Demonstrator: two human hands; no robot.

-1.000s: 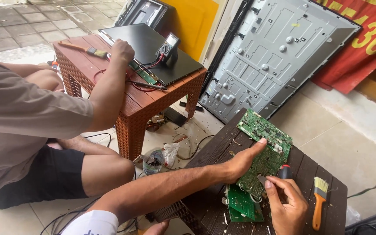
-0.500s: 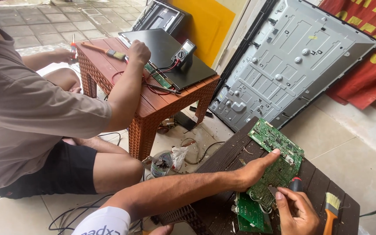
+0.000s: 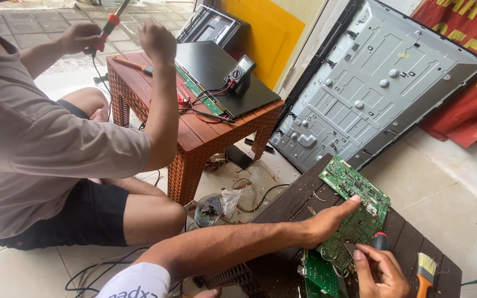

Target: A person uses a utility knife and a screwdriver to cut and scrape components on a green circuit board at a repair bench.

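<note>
My left hand (image 3: 327, 223) reaches across a dark slatted table (image 3: 288, 204) and presses on a green circuit board (image 3: 354, 190), thumb stretched over it. My right hand (image 3: 379, 273), at the bottom edge, grips a small screwdriver (image 3: 380, 241) with a red and black handle, its tip at the board's lower part. A second, smaller green board (image 3: 318, 276) lies just below the first. An orange-handled brush (image 3: 425, 270) rests right of my right hand.
A co-worker sits at left by a red-brown wicker table (image 3: 211, 132), holding a soldering iron (image 3: 109, 25) up. On that table lie a black panel (image 3: 216, 63) and a multimeter (image 3: 238, 72) with leads. A large metal screen back (image 3: 371, 83) leans on the wall. Cables cross the floor.
The co-worker has lifted both hands off the red-brown table and raised the soldering iron. My hands stay on the board and the screwdriver; the view has moved closer.
</note>
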